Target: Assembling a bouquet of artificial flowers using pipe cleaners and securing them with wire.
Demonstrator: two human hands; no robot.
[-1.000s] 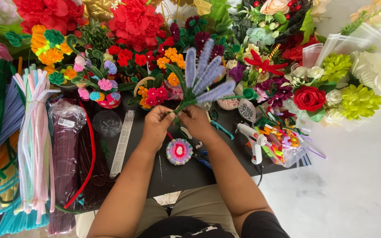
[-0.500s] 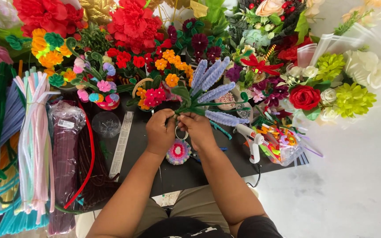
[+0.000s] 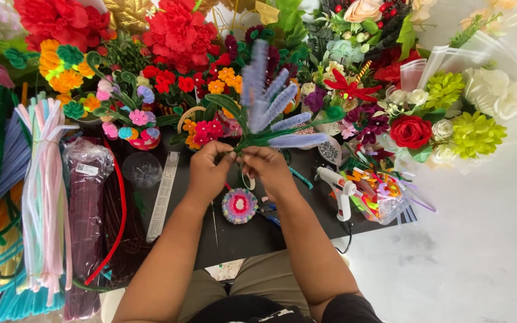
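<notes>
My left hand (image 3: 209, 169) and my right hand (image 3: 268, 168) meet over the dark table (image 3: 246, 239) and both pinch the green stems at the base of a lavender sprig bunch (image 3: 270, 107) made of fuzzy purple pipe cleaners with green leaves. The sprigs fan upward and to the right, away from me. A small round woven disc (image 3: 239, 205) in pink, yellow and purple lies on the table just below my hands.
Bundles of pipe cleaners (image 3: 37, 197) in green, pastel and maroon lie at the left. A ruler (image 3: 163, 194) and a clear cup (image 3: 142, 169) sit beside them. A white glue gun (image 3: 341, 190) lies right of my hands. Handmade flowers (image 3: 181, 36) crowd the far edge.
The lavender bunch first tipped rightward, then came back more upright. Both hands stayed on its stems and shifted slightly nearer me.
</notes>
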